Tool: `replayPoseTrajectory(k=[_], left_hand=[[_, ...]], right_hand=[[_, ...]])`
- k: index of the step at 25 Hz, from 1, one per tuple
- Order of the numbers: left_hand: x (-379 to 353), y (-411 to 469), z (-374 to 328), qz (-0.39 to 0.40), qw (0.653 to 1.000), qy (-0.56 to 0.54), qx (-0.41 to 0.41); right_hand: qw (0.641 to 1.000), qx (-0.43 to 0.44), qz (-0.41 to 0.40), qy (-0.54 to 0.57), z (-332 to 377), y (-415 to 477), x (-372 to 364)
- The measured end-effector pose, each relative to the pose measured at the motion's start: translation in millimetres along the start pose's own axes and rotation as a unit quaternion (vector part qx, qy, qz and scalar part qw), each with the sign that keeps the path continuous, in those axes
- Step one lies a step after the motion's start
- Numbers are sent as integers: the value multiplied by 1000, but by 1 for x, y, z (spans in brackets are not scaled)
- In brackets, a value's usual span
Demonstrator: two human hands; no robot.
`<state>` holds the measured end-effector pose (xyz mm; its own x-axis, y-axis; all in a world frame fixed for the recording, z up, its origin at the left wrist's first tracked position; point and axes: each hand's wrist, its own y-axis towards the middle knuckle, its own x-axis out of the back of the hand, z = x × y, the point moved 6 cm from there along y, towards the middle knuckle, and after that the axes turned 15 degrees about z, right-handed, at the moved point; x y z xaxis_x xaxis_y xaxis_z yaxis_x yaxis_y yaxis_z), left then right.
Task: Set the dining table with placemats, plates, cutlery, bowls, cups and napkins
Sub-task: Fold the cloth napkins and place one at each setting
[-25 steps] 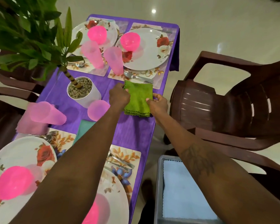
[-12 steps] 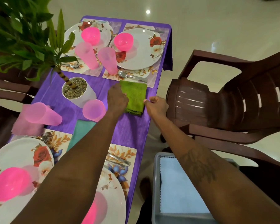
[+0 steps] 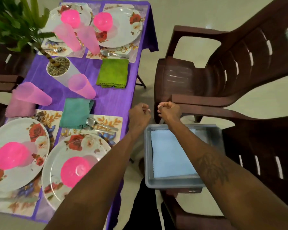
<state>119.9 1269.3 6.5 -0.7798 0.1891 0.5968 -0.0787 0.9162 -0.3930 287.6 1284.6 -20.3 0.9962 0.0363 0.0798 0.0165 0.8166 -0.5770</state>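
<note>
My left hand [image 3: 139, 114] and right hand [image 3: 169, 111] hang side by side just past the edge of the surface [image 3: 110, 100], each curled into a fist with nothing in it; the green napkin [image 3: 113, 73] lies folded flat well ahead of my left hand, just short of the far placemat [image 3: 133, 53]; the teal napkin [image 3: 75, 112] lies to that hand's left; the grey tray [image 3: 147, 155] with a pale blue napkin [image 3: 170, 155] sits beneath my right wrist.
</note>
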Motion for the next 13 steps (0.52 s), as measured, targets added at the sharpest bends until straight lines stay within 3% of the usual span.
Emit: replayPoseTrajectory(k=[7,13], left_hand=[[-155,-59,99,183,966,20,182],[-213,-60,169,162,948,34,270]], right_hand=[[988,-126,-80,-48,-160,-35,107],[968,-193,-109,-115,-270,-34,143]])
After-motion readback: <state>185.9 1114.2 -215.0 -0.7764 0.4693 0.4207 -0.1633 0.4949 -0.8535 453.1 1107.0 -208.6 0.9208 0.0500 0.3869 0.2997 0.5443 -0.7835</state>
